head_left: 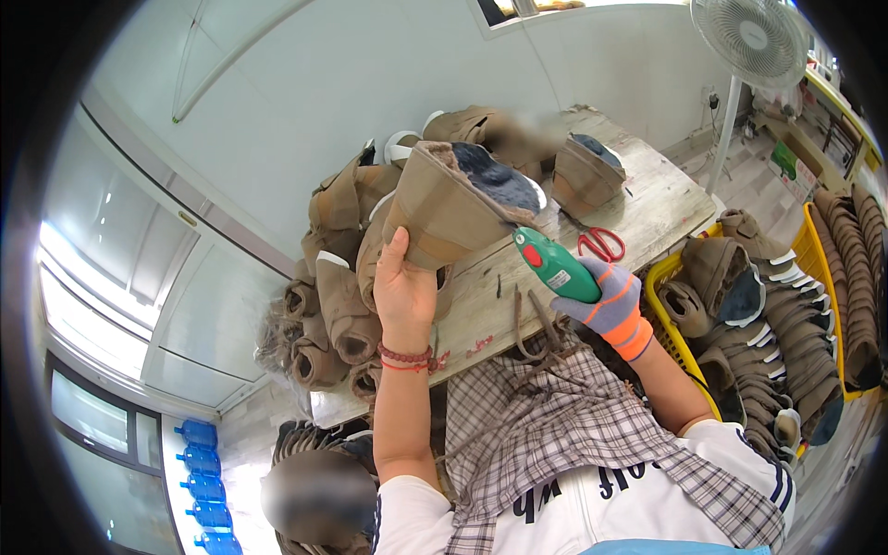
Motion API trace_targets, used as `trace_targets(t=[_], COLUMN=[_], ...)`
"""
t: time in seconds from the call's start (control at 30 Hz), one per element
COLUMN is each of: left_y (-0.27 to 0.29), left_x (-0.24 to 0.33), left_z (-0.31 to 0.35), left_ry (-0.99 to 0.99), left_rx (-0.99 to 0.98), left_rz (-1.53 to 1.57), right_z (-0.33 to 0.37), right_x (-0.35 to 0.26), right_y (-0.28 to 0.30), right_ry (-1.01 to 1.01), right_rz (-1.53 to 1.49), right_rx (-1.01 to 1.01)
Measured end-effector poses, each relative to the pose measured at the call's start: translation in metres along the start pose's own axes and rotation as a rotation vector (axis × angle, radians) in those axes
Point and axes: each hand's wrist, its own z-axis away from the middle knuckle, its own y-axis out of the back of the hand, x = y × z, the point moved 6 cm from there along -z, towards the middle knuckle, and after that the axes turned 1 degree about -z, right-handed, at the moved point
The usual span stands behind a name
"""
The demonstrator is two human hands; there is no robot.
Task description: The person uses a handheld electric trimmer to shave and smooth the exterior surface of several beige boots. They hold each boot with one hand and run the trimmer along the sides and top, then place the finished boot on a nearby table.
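My bare left hand (407,285) grips a brown boot upper (435,205) with dark fur lining, raised above the worktable (647,185). In my right hand (614,307), which wears a grey and orange glove, is a green electric cutter (562,270) with a red button. Its tip meets or nearly meets the lower right edge of the upper; the exact contact is too small to tell. Beyond the cutter stands another brown upper (585,178). Red-handled scissors (601,244) lie on the table, and brown strips of trimming (532,333) hang near my apron.
Rolled brown uppers (342,310) are heaped along the table's left side. To the right, yellow crates (680,356) hold stacked uppers (777,342). A standing fan (751,37) is at the far right. Blue water jugs (205,487) line the lower left. Two patches are blurred.
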Motion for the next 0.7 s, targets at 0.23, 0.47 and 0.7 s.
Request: trace_targets(t=[0.23,0.47,0.7], left_y=[0.002,0.007,0.005], left_x=[-0.016,-0.029,-0.029], left_z=[0.010,0.015,0.025], left_ry=[-0.100,-0.157,-0.317], left_rx=[-0.163,-0.259,-0.329], left_rz=[-0.196,-0.438,-1.134], right_z=[0.004,0.007,0.001], right_x=[0.017,0.027,0.023], right_y=[-0.007,-0.016,-0.010], right_ry=[-0.262,-0.406,-0.469], right_rz=[-0.194,-0.387,-0.441], right_rx=[-0.056,-0.079,-0.070])
